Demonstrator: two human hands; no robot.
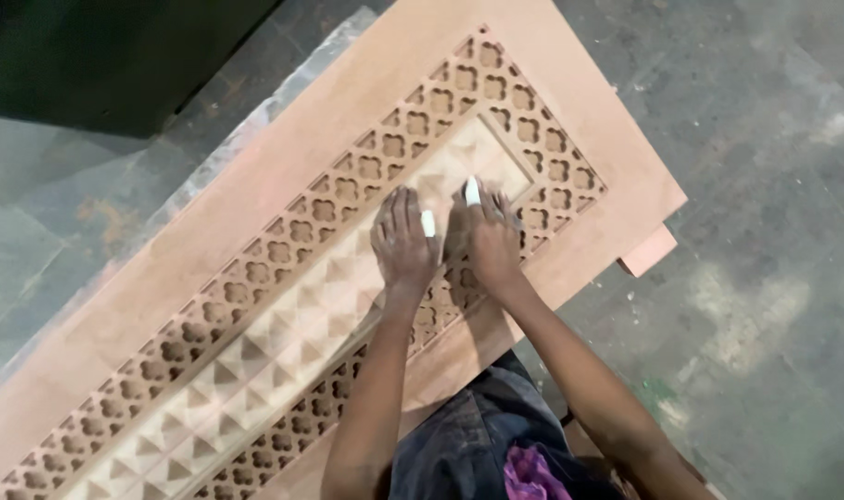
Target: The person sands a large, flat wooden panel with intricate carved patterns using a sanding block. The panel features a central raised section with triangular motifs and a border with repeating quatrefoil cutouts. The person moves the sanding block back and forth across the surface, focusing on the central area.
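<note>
A long carved wooden panel (209, 231) lies flat on the floor, running from lower left to upper right. Its middle strip has raised pyramid shapes (283, 343), bordered by a pierced lattice of clover-shaped holes (542, 139). My left hand (402, 243) and my right hand (489, 236) press side by side, palms down, on the pyramid strip near its far end. Both are dusty. A pale wrap covers one finger on each hand. Something may lie under the palms, but it is hidden.
Grey stained concrete floor (755, 278) surrounds the panel. A dark green cabinet or box (116, 56) stands at the upper left. A clear plastic sheet (218, 157) shows beneath the panel's far edge. A small wooden block (646, 252) sticks out at the panel's right corner.
</note>
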